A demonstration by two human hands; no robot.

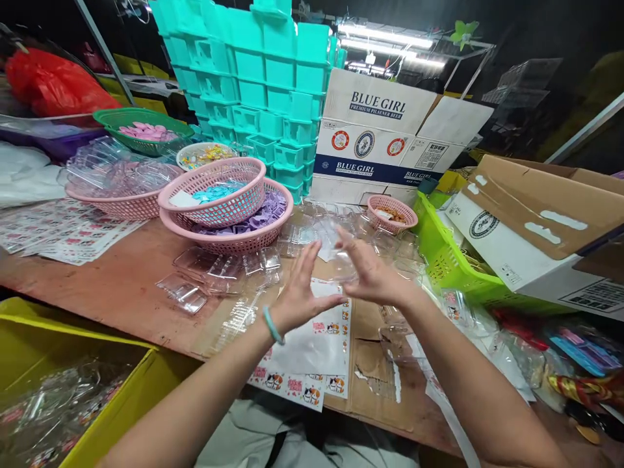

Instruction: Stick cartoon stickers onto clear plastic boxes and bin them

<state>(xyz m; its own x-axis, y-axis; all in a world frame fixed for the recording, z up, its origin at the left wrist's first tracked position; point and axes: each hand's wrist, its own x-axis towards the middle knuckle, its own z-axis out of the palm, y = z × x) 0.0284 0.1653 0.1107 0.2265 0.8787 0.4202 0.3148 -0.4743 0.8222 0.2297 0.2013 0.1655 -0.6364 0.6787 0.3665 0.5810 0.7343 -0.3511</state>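
Observation:
My left hand (303,281) reaches over the middle of the worktable, fingers stretched and thumb apart, a pale green bangle (273,326) on its wrist. Opposite it, my right hand (369,268) is slightly blurred, with thumb and fingers spread. A clear plastic piece (344,268) shows in the gap by the right fingers; whether they touch it I cannot tell. Under the hands lie sticker sheets (297,387) printed with cartoon animals and pink lettering, partly covered by a blank white sheet (312,351). Clear plastic cases (221,270) are scattered beyond and to the left.
Pink baskets (227,242) of purple and blue pieces stand at left, near a green basket (141,146) of pink pieces. Turquoise bins (263,78) and a beer carton (375,130) rise behind. A lime crate (446,260) stands right; a yellow bin (107,416) is front left.

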